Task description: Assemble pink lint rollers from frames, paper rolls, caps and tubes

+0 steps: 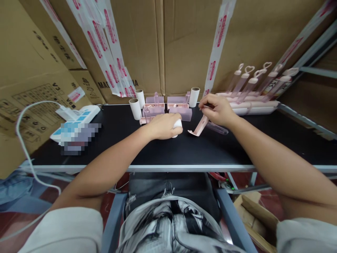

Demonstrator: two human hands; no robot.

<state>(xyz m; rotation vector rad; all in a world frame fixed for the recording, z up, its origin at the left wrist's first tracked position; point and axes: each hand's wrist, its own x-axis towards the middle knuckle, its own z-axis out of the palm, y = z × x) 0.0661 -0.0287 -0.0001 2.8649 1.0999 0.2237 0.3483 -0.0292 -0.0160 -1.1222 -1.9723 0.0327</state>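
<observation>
My left hand [164, 125] is closed around a white paper roll [178, 124] resting on the black table [147, 147]. My right hand [217, 109] grips a pink lint-roller handle [198, 127] with a clear tube part [218, 128], tilted down so its lower end touches the table. The two hands are a short distance apart near the table's middle.
Three white rolls [135, 108] and several pink and clear plastic covers [175, 105] stand behind the hands. A tray of finished pink rollers with heart-shaped loops [252, 102] sits at the back right. A white scale [76, 121] with a cable is on the left. Taped cardboard boxes [163, 45] wall the back.
</observation>
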